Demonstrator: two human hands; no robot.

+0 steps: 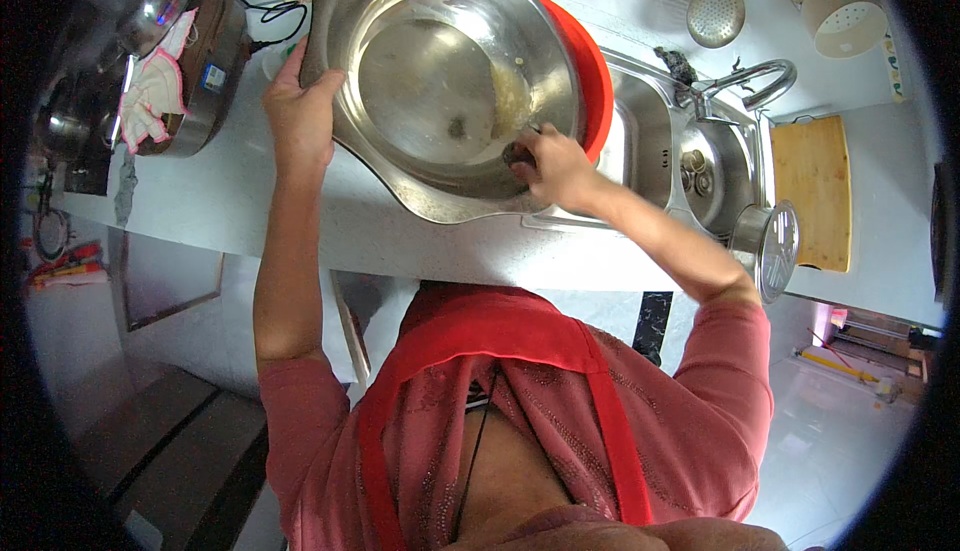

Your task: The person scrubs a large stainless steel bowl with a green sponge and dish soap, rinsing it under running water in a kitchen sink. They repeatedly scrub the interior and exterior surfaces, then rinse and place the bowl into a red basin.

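A wide stainless steel basin (427, 78) with a wavy, flared rim is in front of me, tilted with its inside towards me. My left hand (304, 112) grips its left rim, thumb on the inner side. Inside the basin, near its lower right wall, my right hand (555, 168) holds a small dark scrubber (517, 153), mostly covered by the fingers; its material is hard to make out. Yellowish wet residue (510, 97) and a dark spot (457, 127) show on the basin's bottom. A red plastic basin (596, 78) shows behind the steel one's right side.
To the right is a double-bowl steel sink (649, 150) with a curved faucet (772, 71). A lidded steel pot (757, 247) stands by its front right corner, near a wooden cutting board (814, 191). A brown electric appliance (214, 86) with a pink-edged cloth (154, 93) stands left.
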